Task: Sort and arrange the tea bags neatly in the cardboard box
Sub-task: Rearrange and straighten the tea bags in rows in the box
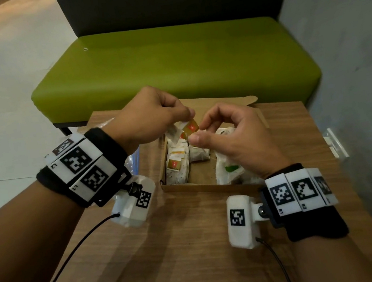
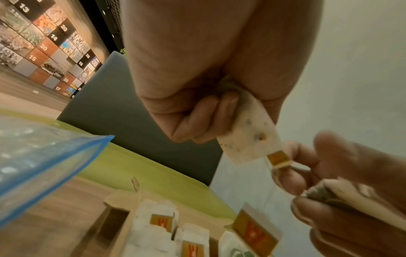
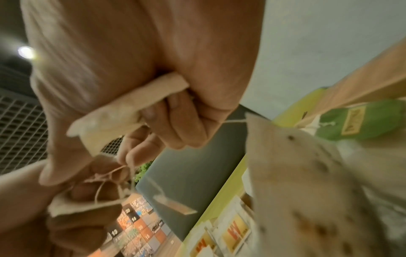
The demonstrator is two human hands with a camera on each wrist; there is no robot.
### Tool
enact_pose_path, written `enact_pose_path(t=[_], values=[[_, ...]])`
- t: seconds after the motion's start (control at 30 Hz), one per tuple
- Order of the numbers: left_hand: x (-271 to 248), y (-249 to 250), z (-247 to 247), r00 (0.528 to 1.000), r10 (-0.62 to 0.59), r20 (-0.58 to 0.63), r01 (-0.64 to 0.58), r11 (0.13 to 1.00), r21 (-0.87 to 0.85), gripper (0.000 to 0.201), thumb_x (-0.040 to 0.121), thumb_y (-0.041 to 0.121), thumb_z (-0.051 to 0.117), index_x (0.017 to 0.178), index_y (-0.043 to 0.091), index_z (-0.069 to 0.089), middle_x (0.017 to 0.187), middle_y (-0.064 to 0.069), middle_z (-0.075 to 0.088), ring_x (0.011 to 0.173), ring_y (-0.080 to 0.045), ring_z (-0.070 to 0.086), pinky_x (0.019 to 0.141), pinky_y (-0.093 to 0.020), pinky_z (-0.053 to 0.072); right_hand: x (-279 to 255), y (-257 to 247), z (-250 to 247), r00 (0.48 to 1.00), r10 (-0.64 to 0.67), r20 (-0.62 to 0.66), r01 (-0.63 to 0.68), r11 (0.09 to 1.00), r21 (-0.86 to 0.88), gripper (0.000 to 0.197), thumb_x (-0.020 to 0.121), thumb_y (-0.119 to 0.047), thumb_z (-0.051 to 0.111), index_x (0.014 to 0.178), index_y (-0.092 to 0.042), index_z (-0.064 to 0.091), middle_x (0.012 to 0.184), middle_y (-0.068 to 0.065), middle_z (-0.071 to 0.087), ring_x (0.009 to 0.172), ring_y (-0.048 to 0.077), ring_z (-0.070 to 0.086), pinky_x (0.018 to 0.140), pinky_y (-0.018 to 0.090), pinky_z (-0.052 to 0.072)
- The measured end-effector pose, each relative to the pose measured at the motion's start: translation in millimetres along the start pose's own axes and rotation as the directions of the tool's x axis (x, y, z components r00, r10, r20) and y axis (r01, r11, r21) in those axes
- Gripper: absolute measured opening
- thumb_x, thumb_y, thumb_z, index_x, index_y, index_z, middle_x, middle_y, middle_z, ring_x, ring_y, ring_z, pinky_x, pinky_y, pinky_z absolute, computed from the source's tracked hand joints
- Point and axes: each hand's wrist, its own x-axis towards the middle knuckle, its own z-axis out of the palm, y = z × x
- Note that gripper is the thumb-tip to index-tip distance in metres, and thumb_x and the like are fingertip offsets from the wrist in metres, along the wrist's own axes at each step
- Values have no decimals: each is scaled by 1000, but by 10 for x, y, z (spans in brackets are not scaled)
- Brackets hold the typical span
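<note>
Head view: at frame centre, above the cardboard box [image 1: 188,188] on the wooden tabletop [image 1: 170,239], the left hand [image 1: 149,115] pinches a white tea bag [image 1: 172,132], its grip clenched on it. The right hand [image 1: 225,135] pinches the bag's red-and-gold tag [image 1: 191,126]. Sorted tea bags [image 1: 176,166] line the box's left side; a loose pile [image 1: 229,170] fills its right.

Left wrist view: curled fingers [image 2: 202,120] hold the tea bag at centre; a plastic bag [image 2: 44,156] sits at left.

Right wrist view: this hand's fingers [image 3: 175,118] also grasp a second tea bag [image 3: 123,111], upper centre.
</note>
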Motion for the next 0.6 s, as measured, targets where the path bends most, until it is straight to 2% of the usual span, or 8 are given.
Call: enact_pose_path(t=[0.07, 0.13, 0.17, 0.23, 0.3, 0.4, 0.53, 0.6], values=[[4, 9, 46, 1000, -26, -17, 25, 999, -37, 37, 88, 15, 71, 52, 17, 64, 61, 11, 70, 78, -5, 71, 67, -20, 51, -6, -28, 57, 1000, -21, -14, 21, 999, -38, 32, 70, -37, 90, 85, -18, 68, 82, -1, 70, 76, 5, 64, 75, 29, 57], [-3, 41, 100, 999, -45, -12, 44, 997, -66, 38, 90, 12, 68, 53, 14, 60, 48, 16, 61, 53, 9, 60, 49, -4, 39, 1, -22, 96, 998, -45, -45, 41, 996, -77, 31, 72, -35, 89, 84, -17, 68, 80, -3, 70, 73, 3, 64, 70, 24, 56], [0, 50, 124, 999, -51, -7, 50, 996, -80, 38, 91, 12, 67, 54, 12, 59, 41, 16, 54, 42, 8, 52, 43, -4, 34, 6, -16, 105, 996, -57, -65, 49, 993, -110, 29, 73, -34, 88, 83, -16, 67, 79, -3, 70, 73, 4, 64, 70, 23, 55], [14, 45, 154, 998, -58, -12, 56, 994, -98, 37, 91, 14, 67, 55, 10, 59, 39, 14, 45, 36, 3, 42, 39, -6, 31, 20, 8, 110, 991, -84, -105, 64, 982, -178, 22, 77, -30, 85, 80, -17, 67, 76, -5, 69, 74, 7, 64, 73, 26, 53], [27, 33, 165, 997, -70, -20, 67, 992, -106, 37, 90, 14, 67, 54, 11, 59, 42, 10, 45, 36, 1, 40, 38, -8, 31, 20, 14, 105, 987, -99, -129, 69, 974, -216, 22, 77, -31, 85, 79, -18, 66, 74, -7, 68, 74, 9, 64, 71, 25, 51], [24, 23, 187, 996, -91, -4, 90, 990, -109, 33, 91, 12, 64, 58, 11, 63, 41, 16, 49, 38, 4, 44, 37, -8, 31, 16, 14, 114, 982, -128, -141, 88, 962, -258, 32, 75, -39, 86, 82, -17, 64, 73, -9, 66, 73, 7, 62, 64, 16, 47], [34, 6, 190, 992, -122, 3, 121, 980, -161, 30, 90, 18, 66, 60, 13, 69, 45, 13, 46, 42, -5, 36, 39, -18, 27, 28, 57, 90, 979, -131, -155, 85, 958, -273, 13, 85, -23, 78, 79, -19, 67, 72, -11, 64, 75, 2, 59, 63, 8, 40], [53, 1, 166, 991, -132, -12, 128, 977, -171, 28, 91, 22, 67, 64, 13, 71, 46, 13, 47, 46, -7, 36, 41, -20, 27, 24, 68, 38, 986, -78, -147, 47, 978, -203, 12, 88, -22, 75, 78, -19, 67, 75, -10, 65, 77, 3, 59, 67, 12, 44]])
